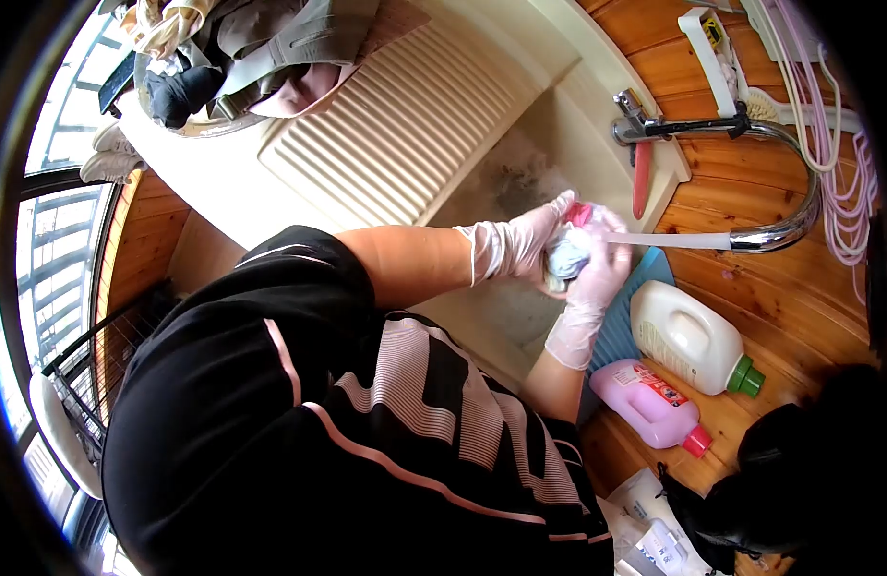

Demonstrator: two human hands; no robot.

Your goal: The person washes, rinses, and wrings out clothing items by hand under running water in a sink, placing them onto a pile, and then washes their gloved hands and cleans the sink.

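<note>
Both of my hands wear thin white gloves and are closed around a wet bundle of cloth (568, 257) over the sink basin (520, 312). Pink, white and pale blue parts of it show between the fingers; its exact kind is unclear. My left hand (533, 238) grips it from the left, while my right hand (600, 276) presses from the right. From the curved chrome tap (784, 230), a pale stream of water (674, 240) reaches the bundle beside my right fingers. Dark, cloudy water lies in the basin behind my hands.
A ribbed washboard (395, 125) forms the sink's left side, with a heap of clothes (290, 48) behind it. At right are a blue ridged board (645, 274), a white bottle (683, 336), a pink bottle (645, 403), a brush (784, 108) and coiled hoses (847, 206).
</note>
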